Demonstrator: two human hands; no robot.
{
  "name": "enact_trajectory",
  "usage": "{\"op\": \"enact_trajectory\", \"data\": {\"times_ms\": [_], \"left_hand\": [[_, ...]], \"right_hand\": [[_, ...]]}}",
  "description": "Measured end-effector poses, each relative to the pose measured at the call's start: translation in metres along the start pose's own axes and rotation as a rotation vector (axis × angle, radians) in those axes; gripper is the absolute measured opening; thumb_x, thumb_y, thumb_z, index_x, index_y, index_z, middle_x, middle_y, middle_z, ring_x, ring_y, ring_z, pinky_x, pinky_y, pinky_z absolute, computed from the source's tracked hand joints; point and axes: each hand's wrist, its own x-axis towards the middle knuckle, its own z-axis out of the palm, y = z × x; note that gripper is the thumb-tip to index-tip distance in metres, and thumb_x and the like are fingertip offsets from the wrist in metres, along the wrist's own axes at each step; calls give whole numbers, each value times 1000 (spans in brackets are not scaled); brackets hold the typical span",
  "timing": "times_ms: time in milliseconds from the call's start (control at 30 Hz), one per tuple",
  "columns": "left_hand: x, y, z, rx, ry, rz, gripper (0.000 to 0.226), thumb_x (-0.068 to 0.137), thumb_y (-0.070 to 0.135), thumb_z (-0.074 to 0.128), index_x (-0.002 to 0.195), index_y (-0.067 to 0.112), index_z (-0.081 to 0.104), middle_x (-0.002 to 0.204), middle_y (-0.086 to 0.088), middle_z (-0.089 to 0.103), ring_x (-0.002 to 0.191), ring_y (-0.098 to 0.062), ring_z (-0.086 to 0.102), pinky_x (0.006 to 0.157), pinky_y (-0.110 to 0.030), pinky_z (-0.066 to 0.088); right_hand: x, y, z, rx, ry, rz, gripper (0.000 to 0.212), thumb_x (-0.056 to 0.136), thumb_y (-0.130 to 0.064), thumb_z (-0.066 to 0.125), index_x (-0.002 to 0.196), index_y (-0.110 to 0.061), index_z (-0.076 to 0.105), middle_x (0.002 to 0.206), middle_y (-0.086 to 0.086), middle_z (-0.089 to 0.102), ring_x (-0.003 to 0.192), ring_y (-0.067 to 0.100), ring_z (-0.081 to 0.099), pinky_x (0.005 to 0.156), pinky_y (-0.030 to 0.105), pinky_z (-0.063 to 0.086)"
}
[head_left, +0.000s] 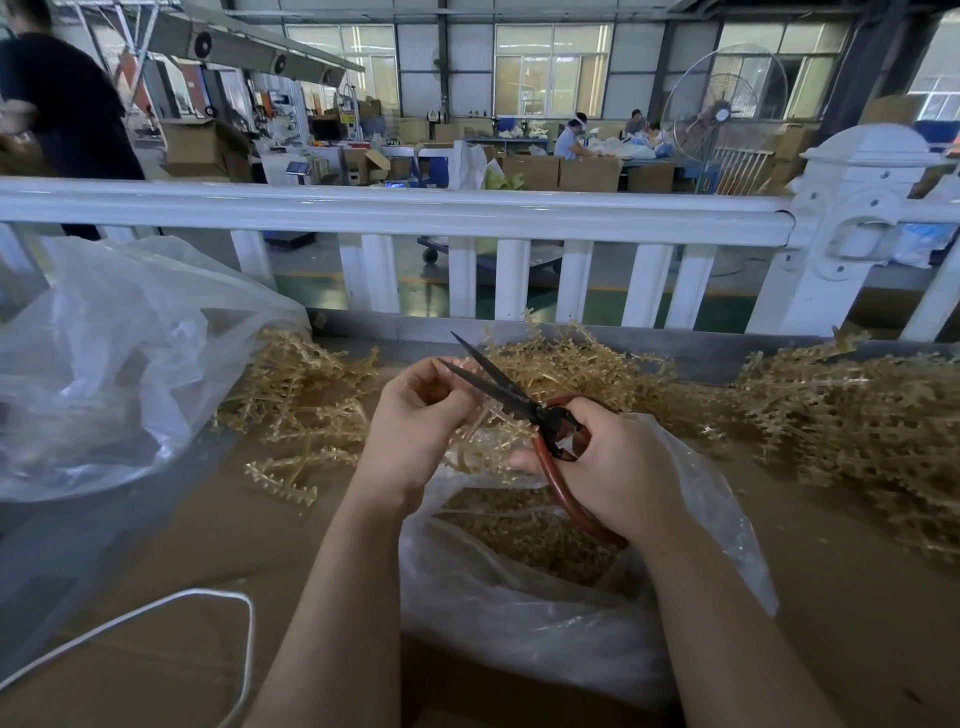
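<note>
Left hand (415, 415) pinches a sprue (483, 423); right hand (618, 467) grips scissors (524, 402), blades parted, pointing upper left across the sprue.

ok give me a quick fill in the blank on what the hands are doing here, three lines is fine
1. The right hand grips the scissors by their ____ handles.
2. The scissors' blades stand ____, with their tips by the left hand, which holds a tan plastic sprig.
3. Beyond the table runs a ____ railing.
Missing words: red; open; white.
</note>
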Motion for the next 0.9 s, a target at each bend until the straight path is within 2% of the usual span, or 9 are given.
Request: {"op": "enact_trajectory", "data": {"times_ms": [167, 233, 333, 467, 533, 633, 733, 833, 900], "left_hand": [[-1, 4, -3, -74, 9, -61, 4, 86, -1, 69, 86, 3, 70, 72, -8, 67, 65, -15, 62, 68, -23, 53], [-1, 5, -3, -101, 16, -74, 5, 86, 0, 70, 88, 4, 71, 76, -10, 68, 67, -16, 63, 72, -26, 55], [-1, 4, -3, -88, 48, -75, 7, 85, -1, 71, 84, 6, 71, 78, -11, 69, 72, -20, 63, 77, -31, 55], [-1, 5, -2, -69, 27, -54, 17, 84, -2, 71, 75, 12, 71, 73, -7, 68, 67, -16, 62, 71, -24, 55], [-1, 5, -1, -88, 1, -49, 19, 85, -4, 70, 73, 12, 68, 72, -6, 66, 65, -14, 60, 68, -22, 54], [-1, 4, 0, -118, -17, -33, 15, 85, -9, 65, 79, 5, 64, 74, -6, 66, 64, -13, 60, 64, -21, 51], [-1, 4, 0, -106, -20, -1, 12, 85, -13, 62, 92, -5, 65, 79, -10, 68, 68, -14, 62, 65, -20, 51], [-1, 4, 0, -178, -12, 10, 20, 84, -17, 60, 103, -8, 59, 87, -21, 60, 70, -20, 60, 65, -22, 51], [0, 4, 2, -208, -18, 17, 21, 84, -18, 59, 100, -3, 57, 86, -21, 58, 71, -23, 57, 64, -24, 50]], "right_hand": [[0, 1, -1, 43, 17, 24, 70, 61, -93, 47, 97, -36, 63, 78, -21, 66, 73, -1, 62, 56, 15, 39], [1, 1, -1, 70, 52, 41, 59, 66, -88, 51, 92, -36, 61, 71, -21, 62, 68, -1, 61, 53, 17, 37], [2, 4, 0, 54, 76, 47, 40, 78, -69, 63, 90, -32, 61, 73, -19, 64, 69, 0, 61, 53, 16, 38], [2, 4, 1, 1, 85, 21, 20, 86, -53, 68, 89, -39, 55, 70, -23, 59, 65, 0, 60, 52, 12, 37], [1, 3, 1, -14, 82, -3, 18, 87, -51, 67, 89, -40, 53, 66, -27, 54, 61, -3, 57, 51, 7, 35], [0, 1, 1, -42, 73, -51, 23, 84, -60, 53, 90, -38, 55, 67, -27, 54, 60, -4, 54, 52, 7, 36], [0, 0, 2, -39, 50, -67, 39, 82, -65, 46, 96, -32, 63, 76, -22, 63, 67, 3, 62, 60, 20, 52], [1, -1, 2, -30, 54, -61, 34, 83, -61, 48, 96, -33, 61, 75, -23, 60, 70, 3, 63, 67, 29, 57], [2, -1, 2, -35, 48, -53, 30, 82, -62, 47, 94, -36, 58, 73, -25, 57, 70, 3, 62, 72, 34, 57]]}}
